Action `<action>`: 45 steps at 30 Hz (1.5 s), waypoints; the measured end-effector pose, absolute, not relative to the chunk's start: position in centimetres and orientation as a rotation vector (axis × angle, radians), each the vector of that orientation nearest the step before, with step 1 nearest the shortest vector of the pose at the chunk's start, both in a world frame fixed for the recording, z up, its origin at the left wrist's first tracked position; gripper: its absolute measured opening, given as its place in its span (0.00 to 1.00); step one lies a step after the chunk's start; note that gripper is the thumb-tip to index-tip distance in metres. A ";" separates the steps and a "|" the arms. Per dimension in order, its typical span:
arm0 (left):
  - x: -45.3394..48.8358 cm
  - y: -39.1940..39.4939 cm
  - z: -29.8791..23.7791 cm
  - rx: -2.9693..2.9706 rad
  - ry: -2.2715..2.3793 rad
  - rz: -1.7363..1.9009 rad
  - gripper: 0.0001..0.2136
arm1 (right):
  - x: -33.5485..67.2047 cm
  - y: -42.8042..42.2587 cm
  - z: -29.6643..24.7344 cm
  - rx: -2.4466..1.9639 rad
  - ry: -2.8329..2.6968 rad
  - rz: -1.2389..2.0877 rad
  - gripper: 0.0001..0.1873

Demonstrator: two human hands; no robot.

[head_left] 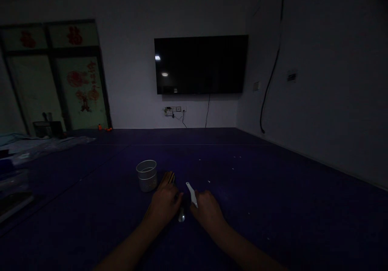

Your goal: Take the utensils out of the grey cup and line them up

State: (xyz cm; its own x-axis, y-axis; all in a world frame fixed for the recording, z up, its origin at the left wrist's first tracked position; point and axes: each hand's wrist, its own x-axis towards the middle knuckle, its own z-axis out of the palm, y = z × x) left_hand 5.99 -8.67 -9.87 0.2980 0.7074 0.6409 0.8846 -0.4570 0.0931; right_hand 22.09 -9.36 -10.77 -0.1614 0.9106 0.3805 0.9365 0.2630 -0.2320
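My left hand is closed over a bundle of chopsticks, whose ends stick out beyond the knuckles. A metal spoon shows its shiny bowl just right of that hand; its handle is mostly hidden. In my right hand is a white spoon, its handle with a small hole pointing away from me. The fingers are curled round it, and its lower end is hidden. A silvery metal cup stands upright to the left of the chopsticks.
Small white scraps are scattered over the dark blue surface. Clear plastic wrapping and a dark box lie at the far left. A television hangs on the back wall, and a black cable dangles at the right.
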 end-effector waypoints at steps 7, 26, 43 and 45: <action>6.1 -8.7 -10.0 -2.385 -1.475 -0.846 0.06 | 22.0 -9.7 -11.1 -1.609 -2.101 -0.117 0.14; 6.5 -9.2 -9.5 -2.487 -1.530 -0.715 0.09 | 21.5 -10.7 -9.6 -1.503 -2.312 -0.101 0.15; 6.6 -9.1 -9.6 -2.534 -1.539 -0.709 0.10 | 21.7 -10.1 -10.1 -1.292 -2.406 -0.045 0.17; 6.6 -9.0 -9.7 -2.535 -1.517 -0.727 0.09 | 21.6 -10.1 -9.9 -1.309 -2.417 -0.058 0.17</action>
State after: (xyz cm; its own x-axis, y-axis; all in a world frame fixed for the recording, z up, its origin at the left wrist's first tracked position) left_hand 6.58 -9.04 -9.69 0.3901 0.8051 0.4468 0.8524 -0.4992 0.1553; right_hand 21.64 -10.10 -9.88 -0.4881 0.7971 0.3555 0.8132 0.5633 -0.1462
